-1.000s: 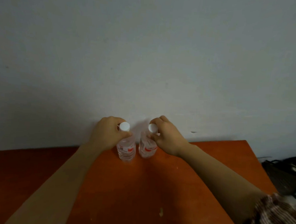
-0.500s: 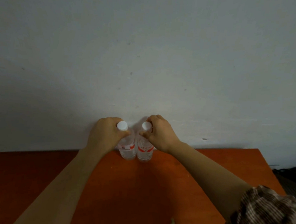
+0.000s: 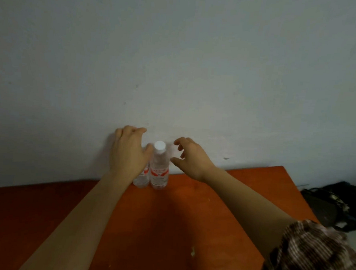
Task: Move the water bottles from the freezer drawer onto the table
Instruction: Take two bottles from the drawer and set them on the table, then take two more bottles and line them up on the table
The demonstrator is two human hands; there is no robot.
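Observation:
Two clear water bottles with white caps and red labels stand upright side by side on the orange-brown table (image 3: 167,228), close to the wall. The right bottle (image 3: 159,171) is in full view. The left bottle (image 3: 142,179) is mostly hidden behind my left hand (image 3: 128,152), which hovers over it with fingers spread and holds nothing. My right hand (image 3: 192,158) is open just right of the right bottle, fingers curled and apart from it. The freezer drawer is not in view.
A pale wall (image 3: 176,72) rises straight behind the bottles. A dark bag (image 3: 335,205) lies on the floor beyond the table's right edge. A small pale crumb (image 3: 192,253) lies on the near tabletop.
Both hands have let go of the bottle caps and opened. The bottles now stand on their own by the wall, pushed together.

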